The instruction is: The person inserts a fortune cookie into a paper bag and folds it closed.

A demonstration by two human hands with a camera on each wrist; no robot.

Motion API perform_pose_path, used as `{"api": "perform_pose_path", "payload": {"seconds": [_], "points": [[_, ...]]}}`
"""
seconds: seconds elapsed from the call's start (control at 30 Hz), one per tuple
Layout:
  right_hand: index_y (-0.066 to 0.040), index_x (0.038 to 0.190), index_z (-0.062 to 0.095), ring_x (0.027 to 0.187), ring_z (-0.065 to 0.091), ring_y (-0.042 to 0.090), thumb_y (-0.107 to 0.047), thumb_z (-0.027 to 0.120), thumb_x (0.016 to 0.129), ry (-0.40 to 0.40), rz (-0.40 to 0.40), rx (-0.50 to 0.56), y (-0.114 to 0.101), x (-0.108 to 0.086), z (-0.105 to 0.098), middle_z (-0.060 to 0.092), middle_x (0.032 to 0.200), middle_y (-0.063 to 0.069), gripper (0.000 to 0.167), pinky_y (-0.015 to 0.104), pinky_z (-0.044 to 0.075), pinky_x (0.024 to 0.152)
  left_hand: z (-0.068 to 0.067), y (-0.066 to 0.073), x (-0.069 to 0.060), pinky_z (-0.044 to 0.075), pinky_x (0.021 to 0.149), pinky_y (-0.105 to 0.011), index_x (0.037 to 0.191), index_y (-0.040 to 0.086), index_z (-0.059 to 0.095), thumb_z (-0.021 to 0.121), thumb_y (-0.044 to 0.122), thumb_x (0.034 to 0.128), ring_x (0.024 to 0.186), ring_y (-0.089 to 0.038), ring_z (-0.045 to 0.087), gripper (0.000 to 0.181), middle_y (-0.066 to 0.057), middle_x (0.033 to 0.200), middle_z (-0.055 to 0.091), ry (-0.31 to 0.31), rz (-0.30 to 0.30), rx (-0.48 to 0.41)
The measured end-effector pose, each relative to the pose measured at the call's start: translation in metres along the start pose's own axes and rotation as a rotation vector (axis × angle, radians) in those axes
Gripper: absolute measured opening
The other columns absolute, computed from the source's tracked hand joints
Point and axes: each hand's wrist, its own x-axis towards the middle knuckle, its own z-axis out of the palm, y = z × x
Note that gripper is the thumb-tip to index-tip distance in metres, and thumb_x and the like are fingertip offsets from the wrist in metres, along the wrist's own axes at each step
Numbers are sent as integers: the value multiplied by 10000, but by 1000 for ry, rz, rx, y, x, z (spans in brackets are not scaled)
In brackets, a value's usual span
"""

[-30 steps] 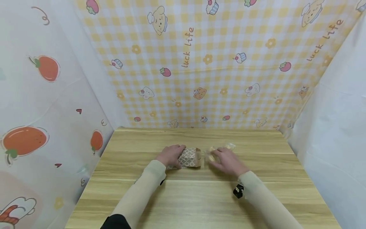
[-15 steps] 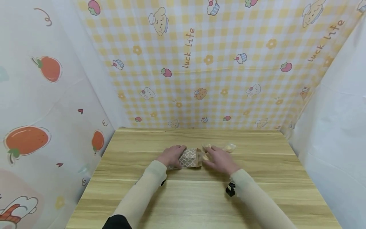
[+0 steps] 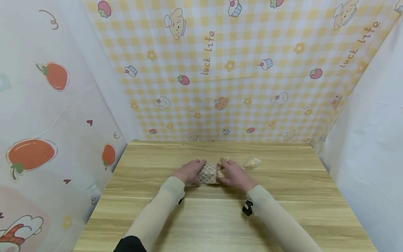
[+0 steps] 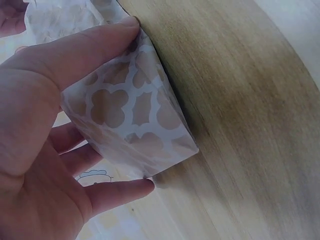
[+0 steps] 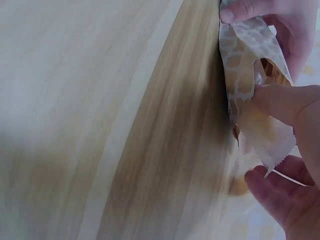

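A brown paper bag with a white lattice pattern [image 3: 207, 174] lies on its side on the table. My left hand [image 3: 190, 172] grips its closed end, thumb on one side and fingers on the other in the left wrist view. At the bag's torn-looking mouth, my right hand [image 3: 236, 176] holds a clear packet with pale yellow contents [image 5: 267, 131] between thumb and fingers. Part of that packet is inside the opening; its serrated end sticks out. How far in it reaches is hidden.
A second small clear packet with yellowish contents [image 3: 252, 162] lies on the wooden table [image 3: 214, 224], behind and right of my right hand. A yellow checked cloth [image 3: 239, 87] hangs along the back edge, with white cloth at both sides.
My right hand has moved left with the packet, from beside the bag to its mouth, away from the other packet. My left hand keeps its grip on the bag.
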Motion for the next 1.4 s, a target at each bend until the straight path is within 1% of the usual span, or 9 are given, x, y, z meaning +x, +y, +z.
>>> {"api": "perform_pose_path", "payload": {"seconds": [0.1, 0.23, 0.33, 0.5, 0.77, 1.07, 1.2, 1.3, 1.4], "points": [[-36, 1145, 659, 1046, 656, 281, -261, 861, 882, -13, -9, 72, -1, 2, 3, 687, 1232, 180, 401, 445, 575, 933, 1, 0, 1, 480, 1112, -495, 1584, 125, 423, 964, 234, 762, 1344, -327, 565, 990, -138, 1491, 565, -3, 4, -10], [-55, 1034, 662, 953, 636, 224, -173, 863, 870, -10, -21, 155, 0, 2, 4, 672, 1039, 83, 286, 404, 579, 858, 1, -1, 2, 488, 1102, -495, 1578, 133, 432, 965, 245, 764, 1337, -327, 569, 979, -136, 1484, 571, -4, 7, -9], [-72, 994, 672, 957, 638, 221, -128, 847, 872, -10, -24, 205, 0, 3, 4, 663, 1020, 56, 221, 406, 576, 856, 0, -2, 3, 497, 1089, -496, 1570, 151, 444, 963, 259, 769, 1325, -320, 574, 961, -126, 1473, 576, -8, 7, -5], [-90, 1013, 709, 993, 655, 224, -154, 842, 891, 1, -6, 250, 3, 5, 6, 684, 1049, 50, 191, 426, 581, 892, 0, -4, 2, 499, 1082, -507, 1567, 163, 454, 950, 277, 787, 1332, -321, 565, 932, -120, 1482, 563, -18, 13, -1], [-139, 835, 678, 996, 644, 197, -131, 856, 866, 51, 71, 352, 5, 9, 12, 677, 973, 0, 180, 436, 583, 933, 0, -3, 1, 481, 1107, -508, 1580, 171, 437, 942, 307, 795, 1372, -324, 538, 943, -124, 1522, 536, -17, 7, 6], [-146, 898, 754, 931, 611, 161, -95, 830, 851, -2, 37, 316, 7, 8, 16, 675, 985, -18, 103, 389, 534, 862, -1, 2, -1, 502, 1078, -501, 1576, 155, 446, 941, 341, 794, 1333, -325, 565, 944, -136, 1483, 561, -7, 15, 19], [-113, 934, 758, 800, 601, 107, -76, 813, 857, -30, 20, 318, 10, 7, 18, 677, 889, -19, 102, 298, 530, 751, 0, 3, -1, 509, 1067, -502, 1566, 151, 459, 934, 374, 792, 1310, -323, 576, 935, -135, 1457, 575, 6, 21, 33], [-77, 964, 752, 668, 588, 60, -49, 782, 885, -61, 11, 357, 10, 8, 18, 683, 788, -25, 89, 240, 520, 628, 1, 4, -1, 508, 1066, -507, 1559, 146, 464, 924, 404, 797, 1308, -325, 569, 927, -133, 1449, 573, 11, 26, 46], [-82, 984, 752, 615, 587, 66, -45, 768, 905, -76, -3, 375, 9, 9, 16, 687, 755, -23, 89, 237, 508, 576, 2, 6, -1, 504, 1071, -504, 1563, 147, 457, 913, 424, 807, 1324, -323, 550, 925, -127, 1464, 556, 13, 27, 61]]}}
